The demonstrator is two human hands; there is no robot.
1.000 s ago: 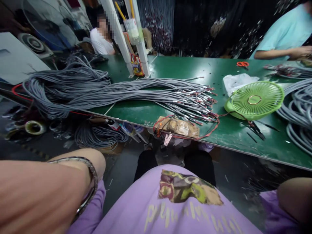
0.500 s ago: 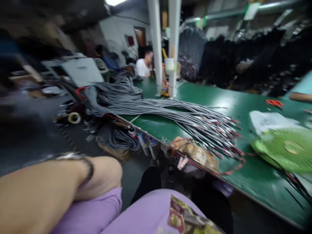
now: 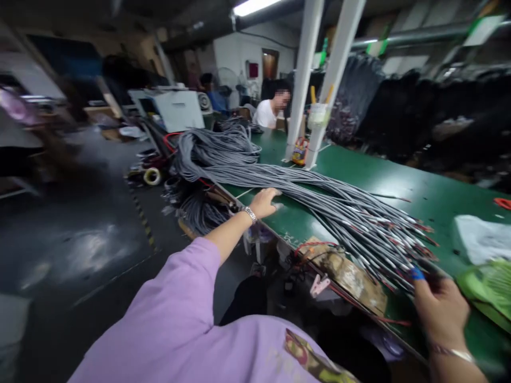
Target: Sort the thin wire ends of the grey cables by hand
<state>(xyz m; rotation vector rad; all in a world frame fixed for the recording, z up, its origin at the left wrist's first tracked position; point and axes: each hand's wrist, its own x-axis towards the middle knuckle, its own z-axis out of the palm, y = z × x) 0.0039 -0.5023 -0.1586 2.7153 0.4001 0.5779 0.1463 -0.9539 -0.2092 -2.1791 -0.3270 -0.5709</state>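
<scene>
A long bundle of grey cables (image 3: pixel 319 199) lies across the green table (image 3: pixel 399 181), its stripped red and white ends pointing right. My left hand (image 3: pixel 265 201) reaches out and rests on the near side of the bundle, fingers curled onto the cables. My right hand (image 3: pixel 437 306) is at the stripped ends near the table's front edge, fingers bent around them, a blue wrap on one finger. Its grip is partly blurred.
A brown block with red wires (image 3: pixel 343 271) sits at the table edge. A green fan (image 3: pixel 489 284) and a white bag (image 3: pixel 481 236) lie at right. Two white posts (image 3: pixel 319 85) stand mid-table. More cable coils (image 3: pixel 199 213) hang at left. A person (image 3: pixel 273 109) sits beyond.
Both arms have come up from my lap. The left hand reached forward onto the cable bundle, the right hand went to the stripped ends. The view swung left and up.
</scene>
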